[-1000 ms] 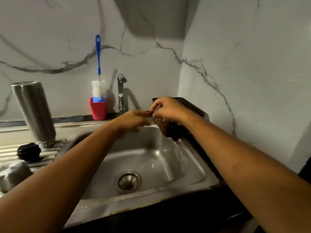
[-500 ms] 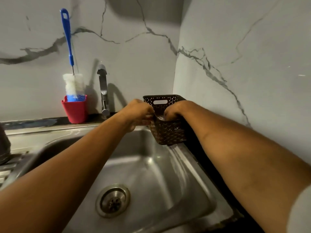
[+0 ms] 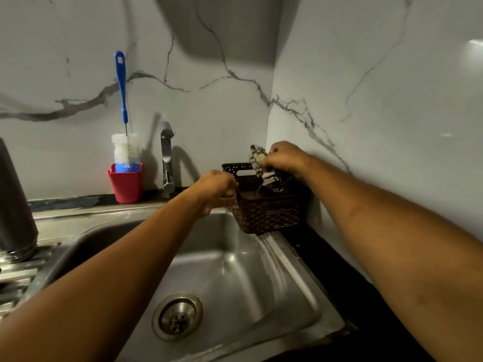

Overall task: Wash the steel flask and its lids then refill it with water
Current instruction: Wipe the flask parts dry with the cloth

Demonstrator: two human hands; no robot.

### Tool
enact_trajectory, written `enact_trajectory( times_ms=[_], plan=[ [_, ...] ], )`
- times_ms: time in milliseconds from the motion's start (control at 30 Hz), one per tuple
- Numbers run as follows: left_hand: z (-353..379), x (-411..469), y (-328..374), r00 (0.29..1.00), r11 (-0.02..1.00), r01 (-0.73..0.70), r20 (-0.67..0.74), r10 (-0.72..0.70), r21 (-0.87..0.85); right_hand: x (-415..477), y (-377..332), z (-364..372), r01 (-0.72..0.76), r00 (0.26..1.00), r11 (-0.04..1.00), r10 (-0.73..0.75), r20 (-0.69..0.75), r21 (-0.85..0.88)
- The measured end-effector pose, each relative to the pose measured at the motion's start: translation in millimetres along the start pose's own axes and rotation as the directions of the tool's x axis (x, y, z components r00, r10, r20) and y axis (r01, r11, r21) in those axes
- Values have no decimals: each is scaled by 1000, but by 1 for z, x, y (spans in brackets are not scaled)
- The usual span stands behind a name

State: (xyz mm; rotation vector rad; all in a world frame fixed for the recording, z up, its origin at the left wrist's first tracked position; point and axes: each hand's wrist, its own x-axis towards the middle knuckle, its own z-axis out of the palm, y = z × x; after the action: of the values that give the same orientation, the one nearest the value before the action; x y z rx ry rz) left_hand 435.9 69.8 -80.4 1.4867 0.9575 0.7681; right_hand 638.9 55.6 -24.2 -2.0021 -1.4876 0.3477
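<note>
Filling the lower half of the view, a steel sink [image 3: 235, 270] sits in a corner formed by two white marbled walls [image 3: 366, 100]. Its ribbed draining board [image 3: 15, 273] adjoins the left edge of the basin. The steel flask [image 3: 13, 205] stands upright at the back of this draining board, cut off by the left border of the view, well apart from both hands. A brown perforated basket [image 3: 266, 212] is at the sink's back right corner, against the right wall. A tap [image 3: 167, 158] rises behind the basin's back edge. A blue-handled bottle brush [image 3: 120, 87] stands bristles down in a red cup [image 3: 125, 182] on the ledge just left of the tap. The left hand [image 3: 214, 189] grips the left rim of the basket, fingers curled over it. The right hand [image 3: 285, 158] is raised above the basket's back right corner, fingers closed together and pinching a striped scrubber [image 3: 261, 163], which hangs partly over the basket's opening. A round drain [image 3: 177, 316] lies in the basin floor near its front edge.
</note>
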Motion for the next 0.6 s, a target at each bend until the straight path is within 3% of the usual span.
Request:
enact_trajectory(
  times_ms=[67, 167, 267, 367, 467, 533, 600],
  plan=[
    [0, -14, 11, 999, 1000, -15, -37, 14, -21, -23, -15, -26, 19, 1000, 977, -17, -7, 213],
    [-5, -42, 29, 997, 993, -40, -68, 32, -109, -55, -40, -54, 32, 999, 916, -42, 18, 400],
    [-14, -83, 48, 998, 972, -44, -59, 31, -232, -88, -62, -59, -31, 979, 805, -94, 179, 593],
    [-31, -122, 55, 1000, 942, -4, -14, -1, -334, -119, -83, -35, -105, 929, 714, -179, 325, 692],
    [-59, -152, 46, 992, 902, -9, -116, -46, -432, -144, -102, 4, -203, 874, 634, -227, 430, 746],
    [-80, -170, 34, 968, 919, -73, -251, -29, -388, -163, -114, 31, -210, 879, 700, -170, 445, 682],
    [-100, -186, 21, 921, 981, -97, -388, 25, -166, -178, -123, 56, -64, 949, 864, -102, 298, 499]
  ],
)
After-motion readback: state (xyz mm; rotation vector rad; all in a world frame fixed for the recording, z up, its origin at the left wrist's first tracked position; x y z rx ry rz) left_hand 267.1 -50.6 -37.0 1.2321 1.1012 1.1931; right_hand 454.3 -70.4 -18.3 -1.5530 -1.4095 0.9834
